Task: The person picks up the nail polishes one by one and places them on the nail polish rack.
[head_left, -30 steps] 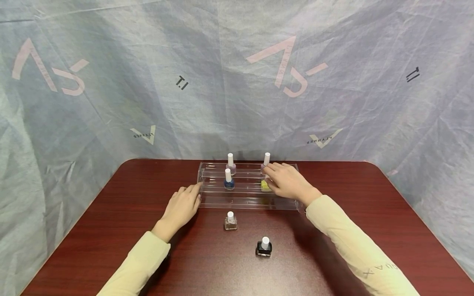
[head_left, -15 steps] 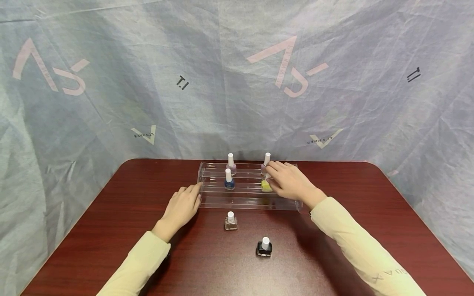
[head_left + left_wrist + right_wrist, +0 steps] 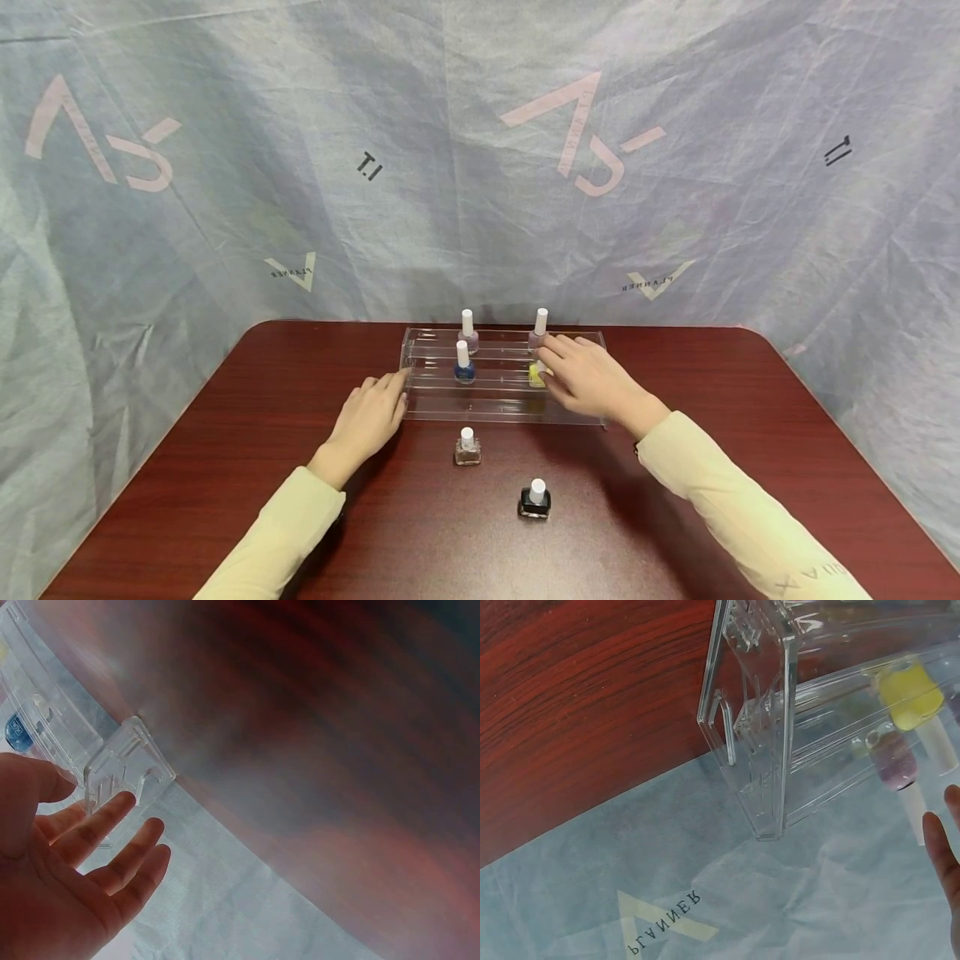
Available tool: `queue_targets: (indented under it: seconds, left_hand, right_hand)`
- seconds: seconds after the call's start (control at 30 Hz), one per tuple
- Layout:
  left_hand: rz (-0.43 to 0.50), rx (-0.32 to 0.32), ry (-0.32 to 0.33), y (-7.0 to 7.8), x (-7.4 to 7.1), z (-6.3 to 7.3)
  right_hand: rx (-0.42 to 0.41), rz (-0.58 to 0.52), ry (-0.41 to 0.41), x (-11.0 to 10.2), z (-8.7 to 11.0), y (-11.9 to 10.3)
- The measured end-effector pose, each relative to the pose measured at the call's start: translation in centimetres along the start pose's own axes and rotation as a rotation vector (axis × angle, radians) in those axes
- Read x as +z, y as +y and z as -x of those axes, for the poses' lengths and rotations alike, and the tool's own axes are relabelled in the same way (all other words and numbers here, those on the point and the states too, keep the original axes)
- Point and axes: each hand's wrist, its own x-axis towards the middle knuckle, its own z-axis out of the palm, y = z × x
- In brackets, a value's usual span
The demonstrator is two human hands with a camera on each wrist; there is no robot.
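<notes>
A clear stepped acrylic rack (image 3: pixel 502 407) stands near the back of the table. My left hand (image 3: pixel 367 417) rests its fingertips at the rack's left end, fingers nearly straight in the left wrist view. Beside the yellow nail polish (image 3: pixel 536 375) on the middle step is my right hand (image 3: pixel 588 379), partly covering that bottle in the head view. The right wrist view has the extended fingertips (image 3: pixel 936 832) just off the white caps. Left of the yellow bottle, on the same step, is a blue nail polish (image 3: pixel 465 372). Two pale purple nail polishes (image 3: pixel 468 340) occupy the top step.
In front of the rack, a brownish glitter nail polish (image 3: pixel 468 452) and a black nail polish (image 3: pixel 535 502) stand upright on the dark red table (image 3: pixel 420 533). A grey printed cloth (image 3: pixel 420 217) hangs behind and along both sides.
My right hand has drawn slightly right and toward me, its fingers easing away from the yellow nail polish, which stays on its step. The left hand keeps its place.
</notes>
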Motion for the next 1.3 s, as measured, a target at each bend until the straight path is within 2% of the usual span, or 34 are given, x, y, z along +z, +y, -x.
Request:
queue_targets:
  seconds: [0.53,1.03,1.3]
  left_hand:
    - [-0.007,0.005,-0.002,0.1,0.0,0.0]
    - [-0.01,0.0,-0.005,0.1,-0.1,0.0]
    - [-0.004,-0.003,-0.008,0.1,-0.1,0.0]
  right_hand:
    - [-0.032,-0.02,0.02,0.0,1.4,-1.9]
    - [-0.128,-0.053,0.075,0.3,2.7,-3.9]
    - [-0.161,-0.073,0.044,-0.2,3.2,-4.7]
